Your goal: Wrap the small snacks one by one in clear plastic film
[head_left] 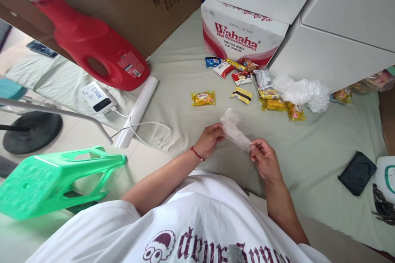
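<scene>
A thin clear plastic bag [236, 130] is stretched between my two hands above the cloth-covered surface. My left hand [210, 139], with a red cord on its wrist, pinches the bag's left edge. At the lower right corner, my right hand [263, 158] pinches it between thumb and fingers. The bag looks flat, and its upper end folds over. Just beyond it lie a yellow snack packet [203, 98] and a yellow packet with a dark stripe [241, 95]. Farther back, several small snack packets [242, 78] are heaped before a white and red Wahaba box [239, 37].
Crumpled clear bags [304, 90] lie right of the snacks by a white cabinet [333, 53]. A plastic roll [137, 113], a white device [98, 98] with a cable and a red jug [101, 49] are at left. A green stool [61, 178] stands lower left; a black pouch [357, 173] lies right.
</scene>
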`<control>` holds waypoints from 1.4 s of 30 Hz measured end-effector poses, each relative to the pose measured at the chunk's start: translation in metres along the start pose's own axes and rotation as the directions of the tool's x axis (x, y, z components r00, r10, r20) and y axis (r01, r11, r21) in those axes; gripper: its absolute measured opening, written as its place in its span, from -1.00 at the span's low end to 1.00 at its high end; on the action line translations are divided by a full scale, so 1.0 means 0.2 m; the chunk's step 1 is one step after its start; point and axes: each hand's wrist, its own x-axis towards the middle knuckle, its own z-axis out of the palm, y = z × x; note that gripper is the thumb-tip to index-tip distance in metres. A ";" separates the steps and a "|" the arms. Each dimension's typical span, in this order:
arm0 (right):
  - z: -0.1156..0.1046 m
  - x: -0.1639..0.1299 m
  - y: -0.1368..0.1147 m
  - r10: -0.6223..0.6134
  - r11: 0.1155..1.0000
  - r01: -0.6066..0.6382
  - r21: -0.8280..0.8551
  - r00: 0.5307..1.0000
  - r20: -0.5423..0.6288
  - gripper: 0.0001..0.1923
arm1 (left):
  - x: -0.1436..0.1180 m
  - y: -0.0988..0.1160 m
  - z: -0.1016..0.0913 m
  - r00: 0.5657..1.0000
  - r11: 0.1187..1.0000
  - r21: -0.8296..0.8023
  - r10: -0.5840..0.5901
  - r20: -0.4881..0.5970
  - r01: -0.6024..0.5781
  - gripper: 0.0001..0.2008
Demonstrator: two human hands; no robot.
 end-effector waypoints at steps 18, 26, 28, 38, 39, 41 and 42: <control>-0.03 0.16 -0.06 0.000 0.980 0.054 0.193 0.963 -0.268 -0.57 | -0.02 0.00 0.01 0.992 0.990 0.070 0.119 0.041 -0.122 -0.63; -0.05 0.10 -0.04 0.171 0.925 -0.085 0.371 0.964 -0.204 -0.54 | -0.02 0.02 0.00 0.999 0.995 -0.096 0.028 -0.026 -0.030 -0.57; -0.05 0.09 -0.04 0.158 0.935 -0.086 0.345 0.970 -0.187 -0.55 | -0.03 0.02 0.02 1.000 0.993 -0.118 -0.012 0.000 0.012 -0.51; -0.03 0.07 -0.03 -0.014 0.999 0.023 0.022 0.941 -0.337 -0.44 | -0.04 -0.03 0.05 0.977 0.845 0.496 0.212 0.035 -0.201 -0.63; -0.03 0.06 -0.03 0.001 1.000 0.009 0.025 0.932 -0.363 -0.41 | -0.05 -0.03 0.06 0.965 0.826 0.512 0.263 0.019 -0.235 -0.64; -0.01 0.05 -0.05 0.109 0.991 -0.084 0.102 0.957 -0.267 -0.29 | -0.08 -0.04 0.08 0.947 0.786 0.549 0.318 0.033 -0.283 -0.67; 0.01 0.04 -0.07 0.165 0.979 -0.140 0.145 0.971 -0.173 -0.22 | -0.10 -0.05 0.09 0.942 0.764 0.568 0.331 0.062 -0.306 -0.68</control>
